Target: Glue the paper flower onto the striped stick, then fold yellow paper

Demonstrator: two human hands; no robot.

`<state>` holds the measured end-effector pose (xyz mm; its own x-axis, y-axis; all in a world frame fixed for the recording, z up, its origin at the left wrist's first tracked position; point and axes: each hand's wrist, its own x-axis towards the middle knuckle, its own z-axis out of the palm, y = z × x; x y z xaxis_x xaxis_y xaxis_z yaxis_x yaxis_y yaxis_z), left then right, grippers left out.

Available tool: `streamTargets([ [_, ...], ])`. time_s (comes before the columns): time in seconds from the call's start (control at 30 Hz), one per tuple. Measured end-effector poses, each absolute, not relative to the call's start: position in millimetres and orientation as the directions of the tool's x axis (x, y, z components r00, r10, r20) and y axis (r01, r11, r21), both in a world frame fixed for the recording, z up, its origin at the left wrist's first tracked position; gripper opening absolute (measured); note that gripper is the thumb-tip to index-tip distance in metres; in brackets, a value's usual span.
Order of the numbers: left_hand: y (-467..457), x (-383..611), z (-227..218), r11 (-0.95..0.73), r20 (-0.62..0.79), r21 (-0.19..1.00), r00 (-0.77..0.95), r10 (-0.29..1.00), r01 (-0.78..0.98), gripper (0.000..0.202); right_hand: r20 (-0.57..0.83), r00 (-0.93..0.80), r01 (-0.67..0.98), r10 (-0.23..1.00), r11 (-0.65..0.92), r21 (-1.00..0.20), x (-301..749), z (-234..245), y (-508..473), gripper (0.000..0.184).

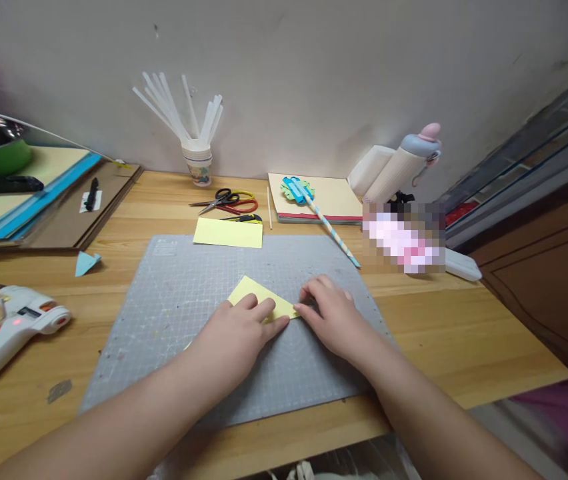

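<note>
Yellow paper (255,292) | on grey cutting mat (164,320), wooden desk (464,333) | fingers (273,326) flat, pressing, not grasping

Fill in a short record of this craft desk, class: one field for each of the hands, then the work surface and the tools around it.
Left hand: lies flat on the yellow paper, fingers pointing right.
Right hand: fingertips at the paper's right corner.
Surface: grey cutting mat on a wooden desk.
Far edge of mat: a second yellow sheet.
Behind the mat: scissors, cup of glue sticks.
Left of mat: white glue gun, blue paper scrap.
</note>
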<state>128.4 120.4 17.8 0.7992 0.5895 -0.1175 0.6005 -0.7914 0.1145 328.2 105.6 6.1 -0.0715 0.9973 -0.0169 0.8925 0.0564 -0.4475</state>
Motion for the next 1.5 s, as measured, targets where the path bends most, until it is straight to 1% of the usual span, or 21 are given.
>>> streamTargets([
  [0.03, 118.9, 130.2, 17.6, -0.791, -0.128, 0.096, 0.796, 0.592, 0.604, 0.054, -0.01, -0.072, 0.891, 0.997, 0.06, -0.451, 328.5, 7.9, 101.4, 0.004],
  [0.1, 116.5, 133.7, 17.5, -0.787, -0.153, 0.069, 0.786, 0.599, 0.614, 0.059, 0.003, -0.079, 0.876, 0.997, 0.071, -0.476, 331.4, 9.2, 92.7, 0.012],
  [0.17, 115.5, 136.7, 18.3, -0.778, -0.177, 0.058, 0.774, 0.608, 0.625, 0.062, 0.039, -0.079, 0.843, 0.996, 0.088, -0.53, 336.8, 6.9, 84.8, 0.019],
  [0.23, 115.8, 139.5, 20.7, -0.773, -0.194, 0.063, 0.767, 0.611, 0.631, 0.064, 0.094, -0.067, 0.8, 0.993, 0.11, -0.59, 342.7, 2.3, 78.7, 0.022],
  [0.3, 117.3, 143.0, 24.4, -0.76, -0.226, 0.068, 0.752, 0.619, 0.647, 0.067, 0.138, -0.061, 0.77, 0.989, 0.135, -0.623, 346.5, -2.2, 74.8, 0.022],
  [0.43, 121.7, 154.3, 32.9, -0.733, -0.318, 0.073, 0.713, 0.625, 0.676, 0.077, 0.177, -0.063, 0.768, 0.982, 0.161, -0.62, 346.2, -4.7, 71.8, 0.022],
  [0.6, 124.6, 167.3, 34.8, -0.716, -0.325, 0.076, 0.696, 0.641, 0.694, 0.085, 0.206, -0.079, 0.779, 0.975, 0.19, -0.598, 343.8, -3.3, 67.4, 0.029],
  [0.67, 124.5, 167.2, 33.2, -0.718, -0.293, 0.089, 0.707, 0.643, 0.69, 0.081, 0.205, -0.113, 0.791, 0.972, 0.212, -0.573, 343.5, -4.4, 63.1, 0.034],
  [0.73, 123.9, 162.0, 31.6, -0.73, -0.243, 0.123, 0.734, 0.635, 0.672, 0.07, 0.191, -0.151, 0.824, 0.97, 0.23, -0.518, 342.5, -6.3, 58.3, 0.038],
  [0.83, 121.2, 143.2, 29.6, -0.723, -0.169, 0.197, 0.749, 0.641, 0.663, 0.041, 0.165, -0.189, 0.88, 0.968, 0.242, -0.409, 340.1, -9.6, 53.0, 0.04],
  [0.9, 117.1, 124.1, 27.8, -0.673, -0.151, 0.237, 0.711, 0.687, 0.7, 0.024, 0.158, -0.201, 0.9, 0.967, 0.246, -0.361, 339.0, -11.4, 51.3, 0.041],
  [0.97, 110.7, 103.0, 24.4, -0.596, -0.144, 0.277, 0.646, 0.749, 0.753, 0.02, 0.148, -0.213, 0.906, 0.966, 0.252, -0.341, 338.4, -12.7, 50.5, 0.041],
  [1.0, 106.9, 93.2, 22.2, -0.533, -0.13, 0.339, 0.6, 0.789, 0.775, 0.018, 0.14, -0.219, 0.907, 0.966, 0.254, -0.335, 337.9, -13.1, 50.2, 0.042],
  [1.03, 102.9, 84.6, 19.6, -0.48, -0.118, 0.371, 0.553, 0.825, 0.795, 0.02, 0.132, -0.219, 0.911, 0.967, 0.251, -0.327, 337.1, -13.4, 49.9, 0.042],
  [1.1, 95.6, 72.6, 13.7, -0.425, -0.089, 0.417, 0.501, 0.861, 0.803, 0.02, 0.119, -0.194, 0.929, 0.974, 0.221, -0.296, 333.5, -13.7, 49.4, 0.043],
  [1.13, 92.6, 69.5, 10.8, -0.422, -0.07, 0.421, 0.492, 0.868, 0.803, 0.019, 0.12, -0.174, 0.94, 0.977, 0.201, -0.274, 330.4, -13.5, 49.2, 0.043],
  [1.2, 89.2, 68.2, 5.5, -0.443, -0.019, 0.402, 0.491, 0.871, 0.801, 0.016, 0.132, -0.156, 0.954, 0.979, 0.184, -0.236, 322.2, -12.3, 49.0, 0.043],
  [1.27, 88.9, 71.0, 1.9, -0.487, 0.035, 0.339, 0.507, 0.862, 0.805, 0.015, 0.133, -0.192, 0.948, 0.972, 0.219, -0.231, 312.4, -10.0, 48.4, 0.044],
  [1.4, 91.0, 76.5, 0.4, -0.605, 0.106, 0.189, 0.597, 0.795, 0.773, 0.021, 0.097, -0.318, 0.893, 0.943, 0.333, -0.305, 298.5, -5.9, 42.5, 0.05],
  [1.5, 87.9, 76.7, 1.8, -0.675, 0.136, 0.126, 0.661, 0.738, 0.727, 0.022, 0.135, -0.332, 0.85, 0.934, 0.358, -0.388, 299.8, -5.6, 36.5, 0.053],
])
